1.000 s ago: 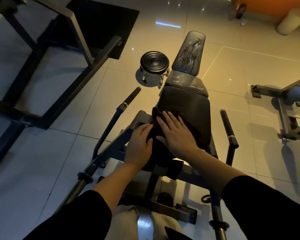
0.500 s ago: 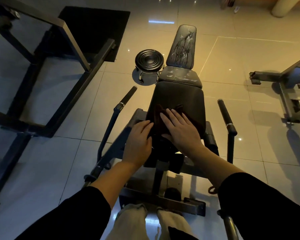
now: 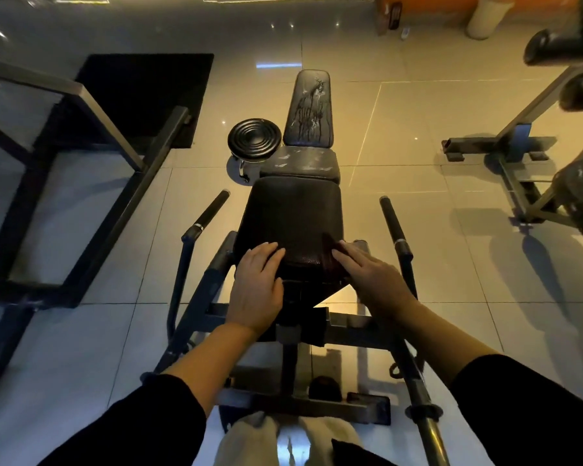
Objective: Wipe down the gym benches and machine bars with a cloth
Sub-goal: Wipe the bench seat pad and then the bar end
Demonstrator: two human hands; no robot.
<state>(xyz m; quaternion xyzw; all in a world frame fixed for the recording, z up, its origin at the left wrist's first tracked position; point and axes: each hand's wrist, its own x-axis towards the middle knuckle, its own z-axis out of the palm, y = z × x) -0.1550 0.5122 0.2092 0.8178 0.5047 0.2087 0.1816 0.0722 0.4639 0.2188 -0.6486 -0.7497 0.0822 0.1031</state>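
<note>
My left hand (image 3: 257,286) rests flat on the near left corner of the black bench pad (image 3: 292,218), fingers straight. My right hand (image 3: 371,276) presses a dark cloth (image 3: 329,255) against the pad's near right edge. 2 black handle bars (image 3: 392,225) flank the pad. A round stool (image 3: 254,139) stands beside the worn backrest (image 3: 312,109).

Dim, warm amber light glares off the glossy floor tiles (image 3: 401,105), with wide-angle bending at the edges.
</note>
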